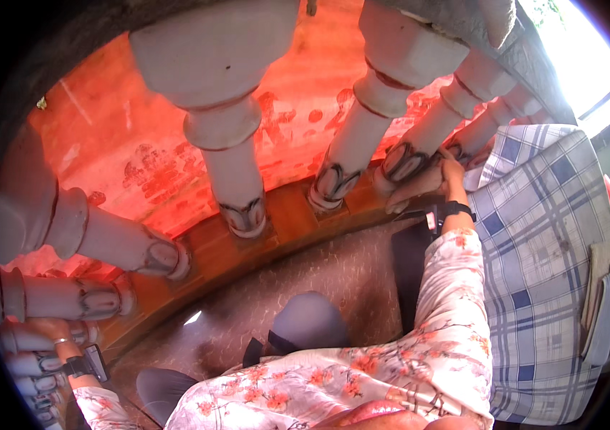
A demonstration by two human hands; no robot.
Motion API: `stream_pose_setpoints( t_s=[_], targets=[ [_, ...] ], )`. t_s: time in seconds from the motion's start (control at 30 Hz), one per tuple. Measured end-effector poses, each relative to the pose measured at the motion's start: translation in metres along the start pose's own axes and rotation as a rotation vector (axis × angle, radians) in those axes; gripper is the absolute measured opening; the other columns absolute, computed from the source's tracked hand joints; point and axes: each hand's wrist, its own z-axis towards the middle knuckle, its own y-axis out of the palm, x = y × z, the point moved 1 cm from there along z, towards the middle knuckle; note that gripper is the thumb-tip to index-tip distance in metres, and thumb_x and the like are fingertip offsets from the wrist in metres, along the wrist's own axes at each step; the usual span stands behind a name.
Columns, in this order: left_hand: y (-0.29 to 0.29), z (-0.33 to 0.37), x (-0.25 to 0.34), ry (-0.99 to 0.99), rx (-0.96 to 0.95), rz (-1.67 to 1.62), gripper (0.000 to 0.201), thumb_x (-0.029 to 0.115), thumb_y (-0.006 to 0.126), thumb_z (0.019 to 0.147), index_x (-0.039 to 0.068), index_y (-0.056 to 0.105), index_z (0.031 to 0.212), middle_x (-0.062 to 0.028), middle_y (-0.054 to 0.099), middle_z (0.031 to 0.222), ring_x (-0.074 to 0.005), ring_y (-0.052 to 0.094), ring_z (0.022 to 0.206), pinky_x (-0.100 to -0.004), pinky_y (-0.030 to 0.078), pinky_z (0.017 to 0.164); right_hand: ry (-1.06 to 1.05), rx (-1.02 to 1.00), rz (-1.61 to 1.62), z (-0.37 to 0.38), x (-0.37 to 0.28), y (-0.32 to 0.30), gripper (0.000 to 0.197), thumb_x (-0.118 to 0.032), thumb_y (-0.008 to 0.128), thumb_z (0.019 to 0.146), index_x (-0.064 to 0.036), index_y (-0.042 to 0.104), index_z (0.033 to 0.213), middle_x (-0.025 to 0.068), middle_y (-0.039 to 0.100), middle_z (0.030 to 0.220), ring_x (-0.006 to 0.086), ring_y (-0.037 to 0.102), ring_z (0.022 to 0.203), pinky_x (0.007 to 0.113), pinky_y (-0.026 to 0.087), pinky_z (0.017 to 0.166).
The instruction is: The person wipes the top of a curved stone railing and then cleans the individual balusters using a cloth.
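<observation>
The floral shirt is nearest, with one grey-clad knee beyond it over the reddish, veined floor. The left hand lies against a grey baluster in the row's left part; its fingers are too small and blurred, so I cannot tell how far apart they stand. A dark wrist strap carries a small box (any marking on it is unreadable).

The right hand, above another black strap, appears to have its fingers closed on a bunched pale cloth, which hangs beside the feet of the right-hand balusters, over the brown ledge. Close by on the right drapes a blue-and-white checked cloth.

Behind the balusters stretches a bright orange-red sheet; darker red printed marks show on it, partly covered and too smeared to read. White daylight glares at upper right.
</observation>
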Motion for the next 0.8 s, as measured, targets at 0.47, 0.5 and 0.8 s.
stream_pose_setpoints(
  t_s=[0.47, 0.5, 0.8],
  targets=[
    [0.023, 0.008, -0.012, -0.005, -0.047, 0.013, 0.031, 0.024, 0.037, 0.095, -0.002, 0.045, 0.111, -0.0092, 0.050, 0.110, -0.0204, 0.048, 0.096, -0.0321, 0.040, 0.087, -0.269, 0.873, 0.117, -0.042, -0.131, -0.031, 0.054, -0.016, 0.062, 0.077, -0.0029, 0.045, 0.127, 0.0263, 0.046, 0.107, 0.0450, 0.046, 0.099, 0.046, 0.039, 0.087],
    [0.023, 0.010, -0.017, -0.008, -0.059, 0.005, 0.031, 0.024, 0.037, 0.095, -0.002, 0.045, 0.111, -0.0092, 0.050, 0.110, -0.0204, 0.048, 0.096, -0.0321, 0.040, 0.087, -0.278, 0.719, 0.088, -0.049, -0.104, -0.004, 0.055, -0.018, 0.062, 0.078, -0.0034, 0.044, 0.128, 0.0282, 0.046, 0.106, 0.0454, 0.046, 0.099, 0.047, 0.039, 0.085],
    [0.001, 0.008, -0.016, -0.020, -0.028, -0.002, 0.031, 0.024, 0.037, 0.095, -0.002, 0.044, 0.111, -0.0092, 0.050, 0.111, -0.0204, 0.048, 0.096, -0.0321, 0.040, 0.087, -0.458, 0.377, -0.913, -0.123, -0.091, -0.003, 0.040, -0.026, 0.051, 0.080, -0.0036, 0.052, 0.113, 0.0166, 0.052, 0.114, 0.0354, 0.044, 0.111, 0.048, 0.030, 0.097]
  ],
)
